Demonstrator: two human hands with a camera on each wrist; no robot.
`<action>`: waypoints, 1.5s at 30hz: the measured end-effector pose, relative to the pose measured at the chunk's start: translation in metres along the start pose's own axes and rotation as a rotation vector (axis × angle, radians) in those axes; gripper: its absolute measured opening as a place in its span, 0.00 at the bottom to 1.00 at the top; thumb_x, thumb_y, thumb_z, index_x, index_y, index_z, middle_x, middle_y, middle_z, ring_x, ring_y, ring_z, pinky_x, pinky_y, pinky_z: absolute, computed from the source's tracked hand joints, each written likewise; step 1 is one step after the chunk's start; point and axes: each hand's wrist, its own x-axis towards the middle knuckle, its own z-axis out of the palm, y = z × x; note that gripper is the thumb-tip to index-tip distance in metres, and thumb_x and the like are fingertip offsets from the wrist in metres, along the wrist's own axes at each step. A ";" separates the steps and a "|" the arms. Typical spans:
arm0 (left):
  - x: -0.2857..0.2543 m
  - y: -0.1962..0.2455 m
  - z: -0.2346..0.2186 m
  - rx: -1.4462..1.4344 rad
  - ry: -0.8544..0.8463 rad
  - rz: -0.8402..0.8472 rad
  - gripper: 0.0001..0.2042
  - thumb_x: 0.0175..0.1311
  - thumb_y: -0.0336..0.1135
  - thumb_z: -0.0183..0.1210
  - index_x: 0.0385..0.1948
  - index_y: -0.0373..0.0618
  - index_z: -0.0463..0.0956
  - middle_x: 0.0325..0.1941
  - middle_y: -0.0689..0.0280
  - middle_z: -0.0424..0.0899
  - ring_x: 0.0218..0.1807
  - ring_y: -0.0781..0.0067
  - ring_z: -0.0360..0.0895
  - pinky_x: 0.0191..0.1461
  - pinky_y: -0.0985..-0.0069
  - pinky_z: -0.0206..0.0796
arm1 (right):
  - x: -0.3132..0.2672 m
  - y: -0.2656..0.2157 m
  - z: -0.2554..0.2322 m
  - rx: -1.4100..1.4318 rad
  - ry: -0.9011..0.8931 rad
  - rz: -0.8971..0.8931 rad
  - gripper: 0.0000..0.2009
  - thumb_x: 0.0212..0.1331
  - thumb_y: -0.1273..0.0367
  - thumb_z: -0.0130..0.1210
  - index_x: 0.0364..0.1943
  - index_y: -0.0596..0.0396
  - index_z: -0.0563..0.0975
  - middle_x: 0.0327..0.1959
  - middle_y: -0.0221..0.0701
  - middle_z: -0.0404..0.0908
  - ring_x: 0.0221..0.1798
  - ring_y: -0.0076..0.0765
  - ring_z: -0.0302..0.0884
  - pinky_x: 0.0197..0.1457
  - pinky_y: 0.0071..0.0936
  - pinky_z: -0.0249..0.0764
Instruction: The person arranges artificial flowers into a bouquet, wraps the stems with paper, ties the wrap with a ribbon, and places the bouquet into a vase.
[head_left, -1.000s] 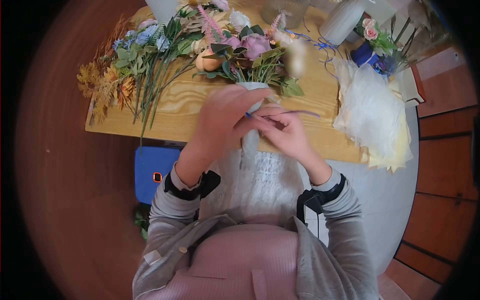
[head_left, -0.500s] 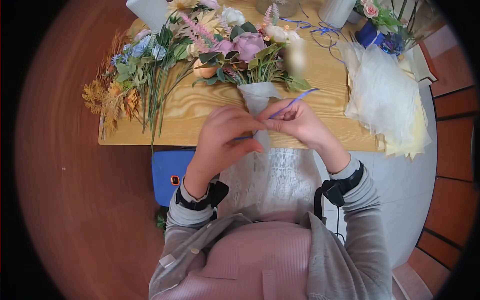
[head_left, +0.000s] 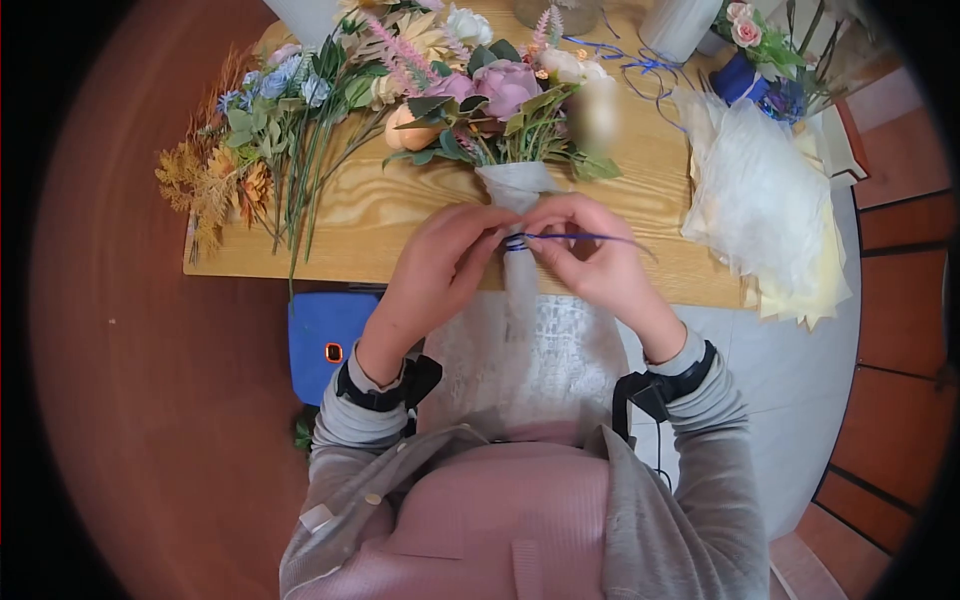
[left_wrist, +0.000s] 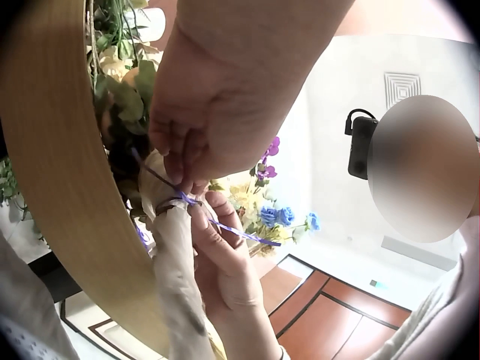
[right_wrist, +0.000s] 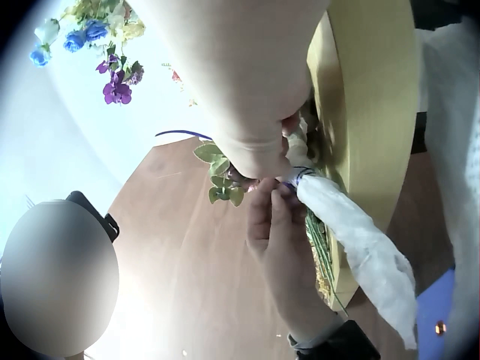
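Note:
A bouquet with a purple rose (head_left: pixel 505 88) and peach and white blooms lies on the wooden table, its stems wrapped in pale cloth (head_left: pixel 520 285) that hangs past the edge. Blue ribbon (head_left: pixel 515 241) circles the wrap. From the left, the left hand (head_left: pixel 440 262) pinches at the ribbon beside the wrap; the right hand (head_left: pixel 598 258) pinches it from the other side, a loose end trailing rightward. In the left wrist view the ribbon (left_wrist: pixel 185 197) crosses over the wrap (left_wrist: pixel 177 281) between both hands' fingertips. The right wrist view shows the wrap (right_wrist: pixel 360 240) below the fingertips.
Loose flowers (head_left: pixel 250 185) and long stems lie on the table's left. White and cream sheets (head_left: pixel 755 190) are stacked at the right. Behind them stand a blue ribbon spool (head_left: pixel 738 80) and a white vase (head_left: pixel 678 25). A blue seat (head_left: pixel 320 350) is below the table's left edge.
The left hand has turned and closed in on the wrap, its fingertips now meeting the right hand's. Blue ribbon loops now show round the wrap, and the loose end has swung lower.

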 end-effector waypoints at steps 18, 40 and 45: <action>0.008 0.001 0.009 -0.075 0.016 -0.048 0.10 0.53 0.22 0.59 0.39 0.41 0.76 0.31 0.63 0.76 0.32 0.73 0.75 0.34 0.78 0.68 | 0.004 0.002 -0.003 -0.785 0.197 -0.760 0.14 0.38 0.79 0.64 0.33 0.55 0.76 0.27 0.30 0.79 0.31 0.36 0.76 0.34 0.29 0.69; -0.001 0.023 -0.016 0.066 -0.164 -0.157 0.08 0.54 0.26 0.61 0.35 0.38 0.77 0.27 0.64 0.75 0.26 0.71 0.70 0.30 0.76 0.63 | -0.008 0.002 -0.023 -0.707 0.030 -0.589 0.11 0.40 0.76 0.61 0.31 0.50 0.80 0.33 0.27 0.81 0.35 0.36 0.77 0.38 0.32 0.68; -0.003 0.021 -0.015 0.155 -0.129 -0.117 0.05 0.52 0.27 0.60 0.29 0.39 0.76 0.26 0.60 0.75 0.29 0.61 0.71 0.32 0.71 0.63 | -0.015 0.005 -0.030 -0.774 0.060 -0.509 0.09 0.39 0.75 0.62 0.28 0.47 0.81 0.32 0.25 0.81 0.35 0.33 0.76 0.41 0.29 0.64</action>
